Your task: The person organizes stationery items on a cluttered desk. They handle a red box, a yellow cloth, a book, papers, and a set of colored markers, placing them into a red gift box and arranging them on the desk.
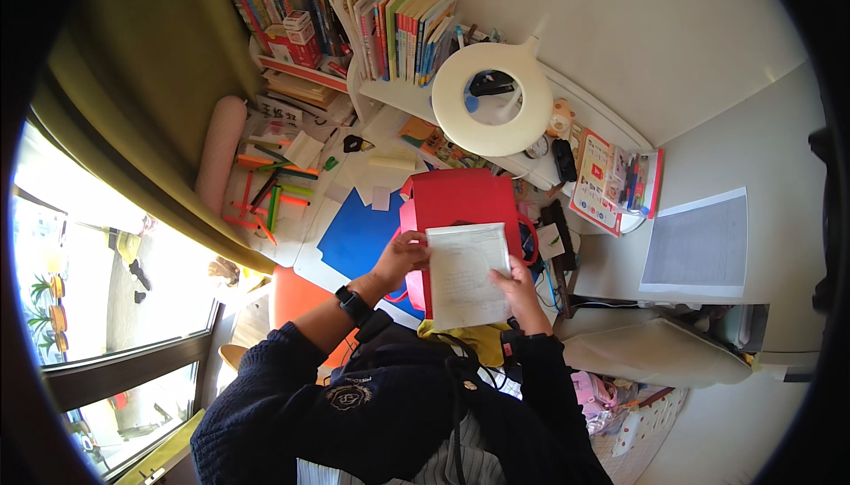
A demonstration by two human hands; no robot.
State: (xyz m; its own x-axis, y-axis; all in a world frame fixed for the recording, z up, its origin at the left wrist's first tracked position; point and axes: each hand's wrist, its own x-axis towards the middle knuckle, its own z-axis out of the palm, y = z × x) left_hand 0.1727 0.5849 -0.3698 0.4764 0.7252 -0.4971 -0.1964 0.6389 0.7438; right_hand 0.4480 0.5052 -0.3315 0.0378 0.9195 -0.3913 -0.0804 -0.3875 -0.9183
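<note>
Between both hands is a white booklet or stack of paper [468, 279] with faint writing, held over a red paper gift bag [461, 196]. My left hand [403, 259] has its fingers at the upper left edge of the paper. On the right edge, my right hand [519, 287] grips it, thumb on top. The red bag lies on the desk with its handles showing at the sides. Under and left of the bag is a blue sheet or folder [355, 226], with a small pale paper square [381, 198] near its top.
Loose markers [273, 209] lie at the desk's left beside a pink roll [222, 153]. A ring-shaped white lamp [445, 113] overhangs the back of the desk. Books [405, 27] fill the shelf behind. A red-edged box with pens [627, 183] stands at the right.
</note>
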